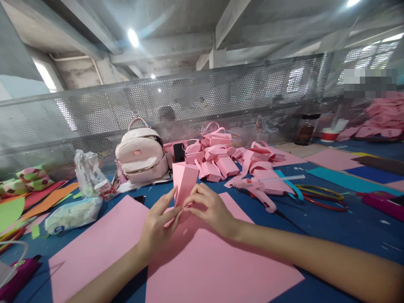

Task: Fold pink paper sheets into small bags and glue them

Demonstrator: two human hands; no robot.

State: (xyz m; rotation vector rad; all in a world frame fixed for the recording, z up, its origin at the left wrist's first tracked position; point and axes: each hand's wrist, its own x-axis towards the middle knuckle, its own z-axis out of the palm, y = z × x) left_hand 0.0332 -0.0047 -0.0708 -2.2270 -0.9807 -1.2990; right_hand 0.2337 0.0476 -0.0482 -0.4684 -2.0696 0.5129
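Observation:
Both of my hands hold a folded pink paper box (184, 179) upright over a large pink paper sheet (202, 261) on the blue table. My left hand (157, 227) grips its lower left edge with the fingers stretched up along the side. My right hand (212, 209) pinches the lower right edge. The bottom of the box is hidden between my fingers.
A pile of finished pink paper boxes with handles (217, 158) lies behind, next to a pale pink backpack (141, 158). A pink glue gun (257, 185) and coloured scissors (318, 195) lie to the right. Plastic bags (75, 212) and coloured paper scraps (47, 200) lie at the left. A perforated metal screen (94, 113) runs along the back.

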